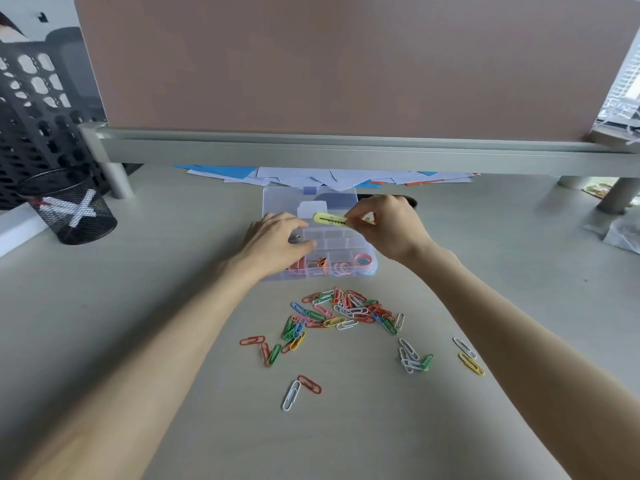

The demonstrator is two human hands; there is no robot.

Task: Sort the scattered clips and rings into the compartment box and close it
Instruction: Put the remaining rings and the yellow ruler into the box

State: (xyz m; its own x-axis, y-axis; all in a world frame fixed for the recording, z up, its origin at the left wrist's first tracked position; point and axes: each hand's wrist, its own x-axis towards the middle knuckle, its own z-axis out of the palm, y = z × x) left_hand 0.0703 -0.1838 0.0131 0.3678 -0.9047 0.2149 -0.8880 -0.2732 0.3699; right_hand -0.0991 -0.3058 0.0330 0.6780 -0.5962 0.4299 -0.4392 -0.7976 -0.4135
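Observation:
A clear plastic compartment box (346, 274) lies open on the desk, its lid (341, 199) flat behind it. Pink rings (364, 261) and orange clips (320, 262) sit in its front compartments. My right hand (388, 226) pinches a yellow clip-like piece (329, 218) above the box's back row. My left hand (277, 242) rests on the box's left side, its fingers curled over the compartments; what they hold is hidden. Several coloured paper clips (346, 310) lie scattered in front of the box.
A black mesh pen cup (69, 209) stands at the left beside a black perforated rack (31, 109). Loose blue and white papers (329, 176) lie under the partition rail behind the box. A crumpled plastic bag (620, 233) is at the right edge.

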